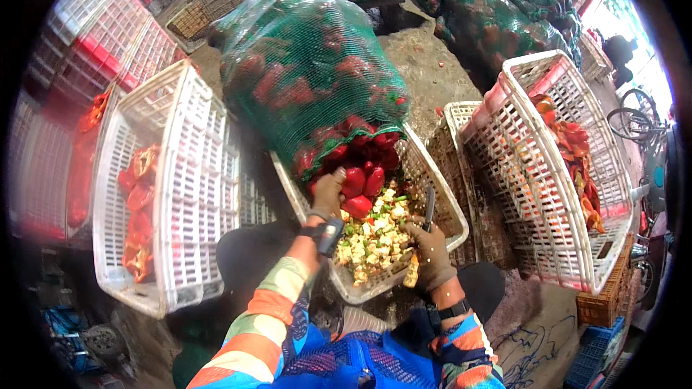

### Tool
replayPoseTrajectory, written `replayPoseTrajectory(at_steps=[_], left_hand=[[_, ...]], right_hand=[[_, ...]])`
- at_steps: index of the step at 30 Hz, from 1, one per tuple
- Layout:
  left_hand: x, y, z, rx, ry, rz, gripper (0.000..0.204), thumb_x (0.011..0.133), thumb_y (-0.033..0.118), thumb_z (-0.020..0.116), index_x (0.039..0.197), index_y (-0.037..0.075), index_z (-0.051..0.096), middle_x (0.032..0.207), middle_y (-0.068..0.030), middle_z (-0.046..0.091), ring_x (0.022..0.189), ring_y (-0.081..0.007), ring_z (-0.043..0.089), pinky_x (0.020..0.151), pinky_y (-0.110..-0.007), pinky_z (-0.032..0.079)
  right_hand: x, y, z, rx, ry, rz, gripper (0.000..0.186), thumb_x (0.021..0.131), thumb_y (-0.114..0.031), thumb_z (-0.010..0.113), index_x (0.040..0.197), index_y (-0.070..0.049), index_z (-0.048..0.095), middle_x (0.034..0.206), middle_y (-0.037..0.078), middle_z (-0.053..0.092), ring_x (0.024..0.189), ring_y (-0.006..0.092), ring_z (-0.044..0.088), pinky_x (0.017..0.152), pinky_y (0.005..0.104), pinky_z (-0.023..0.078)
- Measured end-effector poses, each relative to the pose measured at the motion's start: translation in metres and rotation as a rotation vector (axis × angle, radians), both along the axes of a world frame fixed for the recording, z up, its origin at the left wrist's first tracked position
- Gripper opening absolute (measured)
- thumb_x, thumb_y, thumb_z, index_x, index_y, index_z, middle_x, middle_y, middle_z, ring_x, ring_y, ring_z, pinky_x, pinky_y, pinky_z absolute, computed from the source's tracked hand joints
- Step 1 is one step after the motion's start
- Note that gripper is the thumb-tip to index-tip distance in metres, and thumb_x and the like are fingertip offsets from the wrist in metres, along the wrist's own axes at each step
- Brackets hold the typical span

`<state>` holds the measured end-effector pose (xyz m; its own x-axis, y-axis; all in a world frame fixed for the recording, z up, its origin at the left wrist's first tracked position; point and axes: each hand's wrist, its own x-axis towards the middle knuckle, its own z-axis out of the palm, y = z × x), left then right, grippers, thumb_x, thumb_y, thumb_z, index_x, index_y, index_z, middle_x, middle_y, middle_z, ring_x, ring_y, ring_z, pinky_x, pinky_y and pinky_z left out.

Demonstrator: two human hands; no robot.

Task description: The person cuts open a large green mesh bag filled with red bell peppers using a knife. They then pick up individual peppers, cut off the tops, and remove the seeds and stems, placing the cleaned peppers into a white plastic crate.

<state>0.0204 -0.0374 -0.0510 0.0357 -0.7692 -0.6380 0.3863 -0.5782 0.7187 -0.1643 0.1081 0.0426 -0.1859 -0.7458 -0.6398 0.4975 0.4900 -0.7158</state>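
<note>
My left hand (327, 193), gloved, touches the red peppers (364, 184) spilling from the mouth of a green mesh sack (303, 72); its fingers are curved, and whether they grip one is unclear. My right hand (431, 252), also gloved, is closed round a knife (429, 205) with its blade pointing up and a yellowish handle end below. Both hands are over a white plastic crate (448, 194), in which pale cut cores with green stems (369, 241) lie heaped. The sack's lower end rests on this crate.
Tilted white crates with cut red pepper pieces stand at left (166, 194) and right (537, 187). More filled mesh sacks (497, 14) are piled behind. Stacked crates (94, 29) fill the upper left. Bicycles (631, 122) and an orange crate (598, 306) are at far right.
</note>
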Motion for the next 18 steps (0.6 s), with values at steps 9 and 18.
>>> replayPoseTrajectory(at_steps=[9, 18], left_hand=[[-0.049, -0.021, -0.093, -0.048, -1.211, -0.363, 0.075, 0.058, 0.038, 0.076, 0.109, -0.005, 0.041, 0.111, -0.0253, 0.048, 0.102, -0.0388, 0.048, 0.086, -0.043, 0.042], [-0.021, 0.004, -0.049, -0.135, 0.523, -0.041, 0.021, 0.077, 0.013, 0.061, 0.096, 0.006, 0.057, 0.089, -0.0073, 0.063, 0.082, -0.0192, 0.061, 0.077, -0.034, 0.05]], right_hand=[[0.004, -0.017, -0.002, 0.144, -0.184, 0.007, 0.033, 0.075, -0.008, 0.059, 0.106, 0.001, 0.049, 0.081, 0.011, 0.059, 0.056, 0.0151, 0.056, 0.04, 0.0261, 0.047], [0.012, -0.013, -0.012, 0.065, -0.094, 0.03, 0.028, 0.075, -0.012, 0.061, 0.098, 0.002, 0.053, 0.077, 0.008, 0.057, 0.054, 0.0148, 0.055, 0.041, 0.0273, 0.049]])
